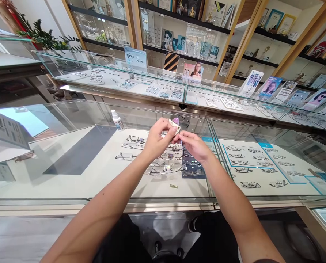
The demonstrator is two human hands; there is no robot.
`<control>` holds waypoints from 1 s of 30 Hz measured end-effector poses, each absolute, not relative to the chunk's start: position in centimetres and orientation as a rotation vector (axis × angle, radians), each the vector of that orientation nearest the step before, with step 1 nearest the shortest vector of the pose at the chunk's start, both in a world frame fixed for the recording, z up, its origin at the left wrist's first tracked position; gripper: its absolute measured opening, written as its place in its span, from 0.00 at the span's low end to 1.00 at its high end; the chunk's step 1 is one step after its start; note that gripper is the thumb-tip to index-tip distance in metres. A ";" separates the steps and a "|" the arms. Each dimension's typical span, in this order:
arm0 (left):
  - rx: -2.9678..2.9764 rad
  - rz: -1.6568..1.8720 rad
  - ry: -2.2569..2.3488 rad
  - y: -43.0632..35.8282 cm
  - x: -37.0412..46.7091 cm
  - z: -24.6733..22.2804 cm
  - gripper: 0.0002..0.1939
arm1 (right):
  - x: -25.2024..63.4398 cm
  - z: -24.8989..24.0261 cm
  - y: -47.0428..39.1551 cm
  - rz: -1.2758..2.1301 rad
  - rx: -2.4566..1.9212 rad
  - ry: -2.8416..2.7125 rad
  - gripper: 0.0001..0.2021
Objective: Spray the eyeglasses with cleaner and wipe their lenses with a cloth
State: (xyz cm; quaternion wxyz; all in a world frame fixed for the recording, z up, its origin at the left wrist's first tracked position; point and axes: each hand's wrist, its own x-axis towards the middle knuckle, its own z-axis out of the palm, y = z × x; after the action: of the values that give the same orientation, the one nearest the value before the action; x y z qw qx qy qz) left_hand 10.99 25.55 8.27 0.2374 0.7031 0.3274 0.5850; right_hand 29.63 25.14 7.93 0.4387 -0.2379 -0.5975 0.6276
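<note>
Above the glass counter, my left hand (pixel 160 136) is closed around a pale cleaning cloth (pixel 175 126), pressing it to a pair of eyeglasses. A purple-tinted lens (pixel 175 120) of these eyeglasses shows past the cloth, and a thin dark temple curves out to the right. My right hand (pixel 195 147) pinches the frame from the other side; the exact grip is partly hidden by the fingers. Under my hands, several eyeglasses (pixel 163 168) lie in rows. A white spray bottle (pixel 117 121) stands on the glass to the left.
The glass display counter (pixel 69 199) spans the front, with more eyeglasses (pixel 250 185) inside at right. A printed stand (pixel 6 135) is at far left. Behind runs a second glass showcase (pixel 163 78) with upright cards, then shelves (pixel 183 20).
</note>
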 end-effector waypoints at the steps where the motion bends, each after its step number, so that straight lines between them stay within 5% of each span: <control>1: 1.877 1.601 0.873 25.6 11.0 8.2 0.19 | 29.6 7.9 25.1 1.556 -0.591 -1.492 0.15; 13: 1.510 1.521 0.704 26.1 10.8 8.6 0.23 | 29.4 8.0 24.8 1.573 -0.548 -1.516 0.16; 19: 1.233 1.366 0.616 26.3 10.5 8.7 0.38 | 29.2 8.1 24.7 1.598 -0.545 -1.491 0.17; 26: 1.249 1.103 0.564 26.0 10.4 8.7 0.23 | 29.1 7.8 24.8 1.624 -0.521 -1.509 0.16; 30: 1.240 1.130 0.526 25.9 10.7 8.6 0.23 | 29.0 7.6 24.8 1.665 -0.505 -1.473 0.15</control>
State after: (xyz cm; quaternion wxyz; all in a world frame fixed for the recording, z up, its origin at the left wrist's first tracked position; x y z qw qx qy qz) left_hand 10.72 25.88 8.60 0.6381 0.5430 0.2303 0.4949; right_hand 28.96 24.75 7.64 0.4178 -0.2011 -0.5872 0.6635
